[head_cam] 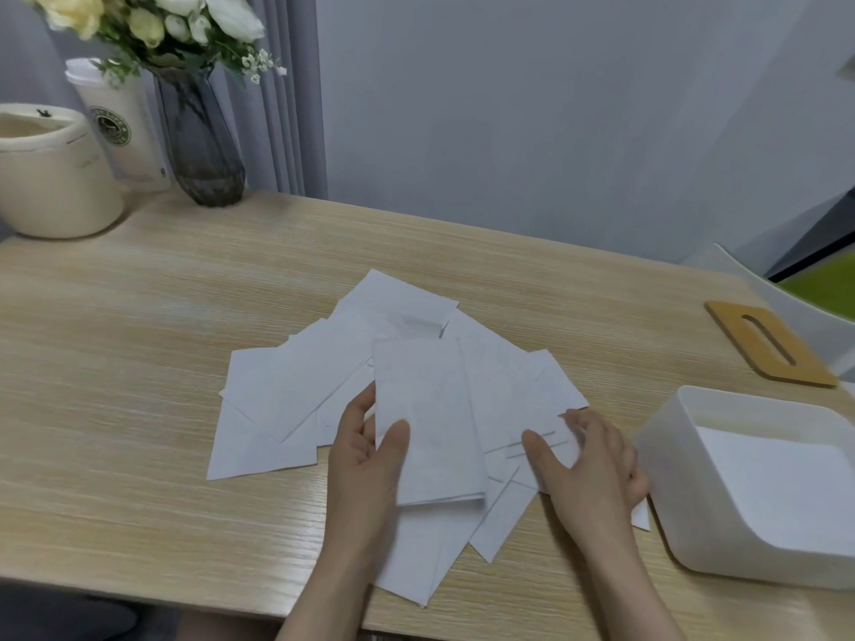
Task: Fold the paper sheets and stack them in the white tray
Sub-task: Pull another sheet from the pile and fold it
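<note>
The folded sheet (430,427) lies on top of the loose pile (324,400) at the middle of the table (139,340), its creased edge toward the person. The left hand (365,455) holds this sheet at its left edge, thumb on the top face and fingers behind the edge, a light pinch. The right hand (587,455) rests on the right part of the pile with its fingers curled around a few sheet edges; whether it grips one sheet or several cannot be told. The tray (666,451) stands to the right of the pile, just beside the right hand, and already holds white paper on its floor. Judged step: finish the fold and transfer the sheet to the tray. Recommended procedure: align the free edges before pressing, then run the thumb along the crease so the sheet stays flat. Keep the pinch near the crease during transfer; a grip at the free edges would likely let the halves spring apart. Lower the sheet square to the tray walls so the stack builds evenly. Risk: the pile overlaps loosely, so dragging the held sheet sideways may pull neighbouring sheets along; lift it clear first. A lid (770,344) lies beyond the tray, and a vase (203,145), a cup (125,127) and a pot (51,178) stand at the far left corner, well apart from the work.
</note>
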The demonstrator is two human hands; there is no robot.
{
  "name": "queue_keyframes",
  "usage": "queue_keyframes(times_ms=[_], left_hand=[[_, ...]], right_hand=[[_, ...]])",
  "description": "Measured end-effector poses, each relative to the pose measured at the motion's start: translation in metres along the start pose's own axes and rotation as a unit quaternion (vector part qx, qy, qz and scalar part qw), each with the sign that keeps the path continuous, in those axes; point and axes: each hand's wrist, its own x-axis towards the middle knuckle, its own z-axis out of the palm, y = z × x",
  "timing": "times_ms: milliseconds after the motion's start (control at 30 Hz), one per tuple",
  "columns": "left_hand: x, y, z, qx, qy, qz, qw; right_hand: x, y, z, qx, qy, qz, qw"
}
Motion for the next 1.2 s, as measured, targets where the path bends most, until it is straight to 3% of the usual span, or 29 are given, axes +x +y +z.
queue_keyframes(times_ms=[100,467,767,933,1200], left_hand=[[0.0,0.0,0.0,0.0,0.0,0.001,1.0],[0.001,-0.002,0.0,0.001,0.004,0.005,1.0],[0.001,-0.002,0.0,-0.001,0.002,0.002,1.0],[0.001,-0.001,-0.001,-0.002,0.0,0.001,1.0],[0.0,0.0,0.0,-0.013,-0.002,0.001,1.0]], right_hand=[[-0.003,0.002,-0.002,0.016,0.022,-0.008,1.0],[0.001,-0.004,-0.001,0.028,-0.035,0.011,0.999],[-0.003,-0.007,0.007,-0.041,0.081,-0.07,0.993],[-0.001,-0.018,0.01,0.017,0.147,-0.096,0.984],[0.012,-0.03,-0.02,0.263,0.095,-0.057,0.958]])
